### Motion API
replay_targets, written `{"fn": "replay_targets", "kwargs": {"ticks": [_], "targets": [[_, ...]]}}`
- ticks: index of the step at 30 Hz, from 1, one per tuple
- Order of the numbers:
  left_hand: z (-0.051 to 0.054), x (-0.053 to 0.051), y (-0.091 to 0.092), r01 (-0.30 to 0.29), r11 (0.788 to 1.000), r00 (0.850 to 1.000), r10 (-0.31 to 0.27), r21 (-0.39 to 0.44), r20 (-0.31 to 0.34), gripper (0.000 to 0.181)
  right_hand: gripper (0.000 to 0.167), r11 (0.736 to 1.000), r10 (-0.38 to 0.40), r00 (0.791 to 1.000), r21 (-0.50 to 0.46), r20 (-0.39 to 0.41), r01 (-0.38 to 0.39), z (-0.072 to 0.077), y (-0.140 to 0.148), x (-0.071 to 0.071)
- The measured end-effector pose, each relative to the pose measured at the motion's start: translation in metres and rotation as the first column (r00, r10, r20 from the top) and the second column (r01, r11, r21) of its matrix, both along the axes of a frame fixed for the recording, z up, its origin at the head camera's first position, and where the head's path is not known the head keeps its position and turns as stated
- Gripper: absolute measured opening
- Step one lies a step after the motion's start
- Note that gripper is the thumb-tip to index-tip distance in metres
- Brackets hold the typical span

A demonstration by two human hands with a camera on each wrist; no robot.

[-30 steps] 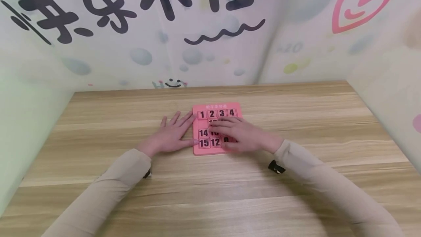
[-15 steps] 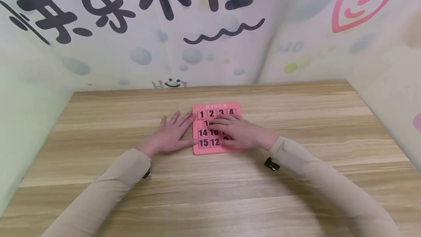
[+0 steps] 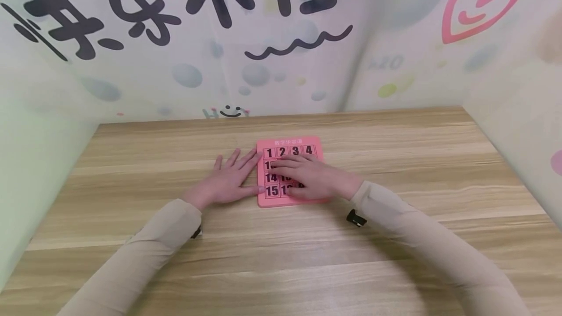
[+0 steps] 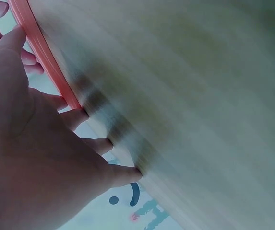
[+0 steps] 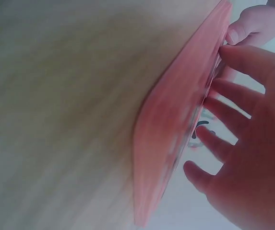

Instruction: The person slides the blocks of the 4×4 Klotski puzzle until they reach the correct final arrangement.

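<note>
A pink number sliding puzzle [image 3: 273,203] lies flat on the wooden table, its top row reading 1, 2, 3, 4. My left hand [image 3: 226,183] is spread on the table, thumb and index finger touching the puzzle's left edge; in the left wrist view, the fingertips [image 4: 135,173] rest along the tabletop. Over the tiles lies my right hand [image 3: 318,179], fingers extended, a fingertip at the second row's leftmost tile. That tile's number is partly covered. Tiles 14 and 15 show below it, while the hand hides most tiles on the right.
The wooden table [image 3: 281,257] spreads around the puzzle. A white wall [image 3: 307,72] with dark writing and a pink heart stands behind it. Side walls bound the table left and right. Black straps [image 3: 356,218] sit beneath the sleeves.
My right hand has moved left, and the second row's tile has slid left from the second column into the first. The left hand and the puzzle frame have stayed put.
</note>
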State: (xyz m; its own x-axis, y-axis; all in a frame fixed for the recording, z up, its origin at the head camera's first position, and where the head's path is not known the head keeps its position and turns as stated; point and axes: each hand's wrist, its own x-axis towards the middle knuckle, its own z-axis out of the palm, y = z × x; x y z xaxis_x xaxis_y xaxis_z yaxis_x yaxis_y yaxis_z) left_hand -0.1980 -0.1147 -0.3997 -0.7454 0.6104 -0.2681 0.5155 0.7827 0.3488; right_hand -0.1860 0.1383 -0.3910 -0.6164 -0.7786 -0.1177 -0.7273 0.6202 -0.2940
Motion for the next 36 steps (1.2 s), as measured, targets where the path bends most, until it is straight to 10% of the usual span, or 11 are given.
{"fn": "replay_targets", "kwargs": {"ticks": [36], "targets": [[0.000, 0.002, 0.001, -0.001, 1.000, 1.000, 0.001, 0.016, -0.024, 0.086, 0.052, 0.996, -0.088, 0.996, -0.029, -0.031, 0.087, 0.002, 0.053, 0.005]]}}
